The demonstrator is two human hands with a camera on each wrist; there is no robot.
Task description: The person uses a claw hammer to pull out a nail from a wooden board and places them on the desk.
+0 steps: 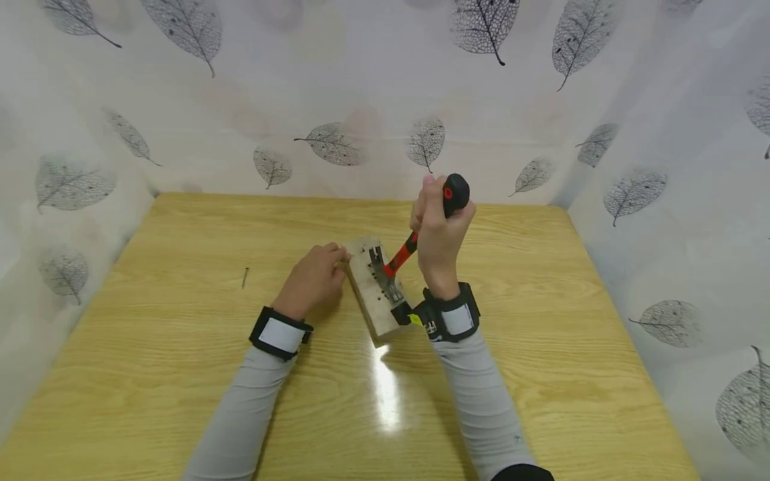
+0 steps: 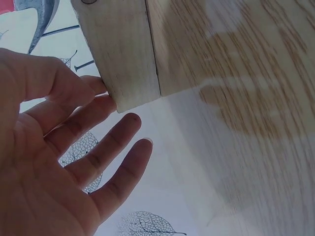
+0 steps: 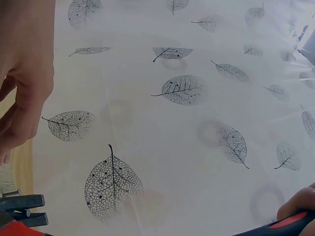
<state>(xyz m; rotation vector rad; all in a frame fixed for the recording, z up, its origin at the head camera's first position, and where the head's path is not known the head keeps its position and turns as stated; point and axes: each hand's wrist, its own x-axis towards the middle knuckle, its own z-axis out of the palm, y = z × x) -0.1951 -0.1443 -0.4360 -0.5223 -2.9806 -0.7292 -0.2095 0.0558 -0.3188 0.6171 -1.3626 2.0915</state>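
My right hand grips the black-and-red handle of a claw hammer, which slants up from the board. The hammer's head lies along the top of a pale wooden board, claw toward the far end. In the right wrist view the claw's two prongs show nail heads beside and between them. Several nails stand in the board. My left hand holds the board's far left corner. In the left wrist view, thumb and nearer fingers are at the board's corner, while the last two fingers extend apart from it.
A loose nail lies on the wood-grain table, left of the left hand. Leaf-patterned cloth hangs behind the table's back edge and along both sides.
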